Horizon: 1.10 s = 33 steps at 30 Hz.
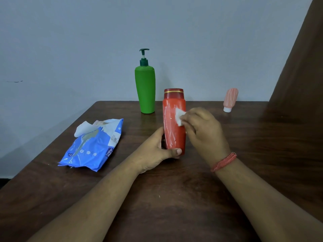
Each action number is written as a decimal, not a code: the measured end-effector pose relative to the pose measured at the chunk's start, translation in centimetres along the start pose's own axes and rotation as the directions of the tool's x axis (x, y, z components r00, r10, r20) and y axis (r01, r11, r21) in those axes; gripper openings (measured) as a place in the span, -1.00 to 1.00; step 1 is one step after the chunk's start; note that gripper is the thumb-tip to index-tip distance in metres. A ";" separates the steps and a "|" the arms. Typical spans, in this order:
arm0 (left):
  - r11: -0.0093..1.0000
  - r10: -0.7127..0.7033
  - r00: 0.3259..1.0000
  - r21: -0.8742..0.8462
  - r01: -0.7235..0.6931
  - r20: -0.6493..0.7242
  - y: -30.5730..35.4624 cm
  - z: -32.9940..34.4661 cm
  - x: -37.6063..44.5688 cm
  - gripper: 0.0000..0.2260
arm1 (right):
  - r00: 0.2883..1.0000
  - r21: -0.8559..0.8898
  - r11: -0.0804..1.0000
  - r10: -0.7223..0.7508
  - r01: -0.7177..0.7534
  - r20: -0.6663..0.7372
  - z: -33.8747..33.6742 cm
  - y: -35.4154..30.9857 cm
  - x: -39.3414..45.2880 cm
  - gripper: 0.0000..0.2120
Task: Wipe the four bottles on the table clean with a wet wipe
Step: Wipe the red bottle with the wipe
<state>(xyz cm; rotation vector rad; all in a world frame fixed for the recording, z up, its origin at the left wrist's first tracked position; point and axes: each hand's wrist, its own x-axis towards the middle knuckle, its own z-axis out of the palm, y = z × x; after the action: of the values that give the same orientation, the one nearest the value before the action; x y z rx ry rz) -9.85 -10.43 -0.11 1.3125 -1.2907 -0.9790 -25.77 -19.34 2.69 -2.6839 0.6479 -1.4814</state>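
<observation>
Both hands busy on the counter (174, 198): left hand (153, 152) gripping red bottle (173, 123) near its base, right hand (201, 130) pinching wipe (180, 116) against its side, green pump bottle (145, 88) behind, blue pack (94, 147) left, lettering mostly unreadable.

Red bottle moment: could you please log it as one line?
step: wiping | left hand grips red bottle base | right hand presses wet wipe on it | green bottle, pink tube standing untouched
</observation>
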 end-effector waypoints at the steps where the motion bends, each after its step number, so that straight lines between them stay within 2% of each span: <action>1: 1.000 0.005 1.000 0.028 -0.005 -0.002 -0.1 0.0 0.0 -0.28 | 0.998 0.004 0.999 0.049 -0.049 -0.031 0.0 0.0 0.0 -0.88; 2: 0.999 0.013 1.000 0.049 -0.012 -0.008 -0.1 0.0 0.0 -0.28 | 0.999 -0.005 0.999 0.041 -0.041 -0.025 0.0 -0.2 0.0 -0.88; 5: 0.997 0.027 0.999 0.076 -0.024 -0.040 0.0 -0.1 -0.2 -0.33 | 0.990 -0.037 0.990 -0.135 0.137 0.050 0.2 -0.8 -0.1 -0.89; 9: 0.958 0.071 0.995 0.284 -0.049 -0.065 -0.1 0.1 0.0 -0.28 | 0.988 0.021 0.995 0.097 -0.095 -0.121 -0.5 -0.6 0.3 -0.89; 13: 0.932 0.084 0.994 0.358 -0.054 -0.069 0.1 0.4 -0.1 -0.24 | 0.992 -0.055 0.996 -0.080 0.075 -0.094 -0.7 -0.8 0.2 -0.83; 17: 0.882 0.060 0.998 0.469 -0.039 -0.029 0.5 0.7 -0.1 -0.25 | 0.977 -0.051 0.997 0.053 -0.065 -0.206 -1.5 -0.2 0.7 -0.91; 20: 0.874 0.057 0.998 0.485 -0.035 -0.031 0.5 0.7 -0.1 -0.25 | 0.987 -0.084 0.992 -0.105 0.095 -0.122 -1.1 -0.9 0.4 -0.89; 21: 0.868 0.059 0.998 0.495 -0.036 -0.030 0.6 0.8 -0.1 -0.25 | 0.987 -0.091 0.991 -0.109 0.099 -0.120 -1.2 -0.8 0.5 -0.89; 24: 0.850 0.061 0.998 0.526 -0.038 -0.027 0.6 0.8 -0.1 -0.23 | 0.980 -0.074 0.996 0.035 -0.050 -0.194 -1.6 -0.1 0.7 -0.90; 25: 0.852 0.057 0.998 0.523 -0.033 -0.029 0.6 0.8 -0.1 -0.23 | 0.985 -0.072 0.997 0.024 -0.037 -0.173 -1.6 -0.1 0.6 -0.91; 28: 0.863 0.052 0.998 0.505 -0.023 -0.043 0.6 0.8 -0.1 -0.24 | 0.988 -0.114 0.983 -0.146 0.141 -0.039 -1.0 -0.4 0.2 -0.94; 29: 0.860 0.053 0.998 0.509 -0.024 -0.044 0.6 0.8 0.0 -0.25 | 0.990 -0.113 0.986 -0.132 0.125 -0.053 -1.1 -0.1 0.3 -0.94; 32: 0.837 0.056 0.998 0.547 -0.031 -0.029 0.8 0.9 0.0 -0.25 | 0.981 -0.054 0.997 0.051 -0.062 -0.186 -1.8 0.8 0.5 -0.91; 33: 0.839 0.059 0.998 0.543 -0.034 -0.029 0.8 0.9 0.0 -0.24 | 0.985 -0.059 0.997 0.029 -0.040 -0.170 -1.7 0.7 0.5 -0.91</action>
<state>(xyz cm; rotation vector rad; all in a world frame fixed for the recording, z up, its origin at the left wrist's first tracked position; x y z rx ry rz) -10.82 -10.50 0.51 1.7077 -1.6281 -0.5521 -27.11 -19.81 3.88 -2.5956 0.7563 -1.7223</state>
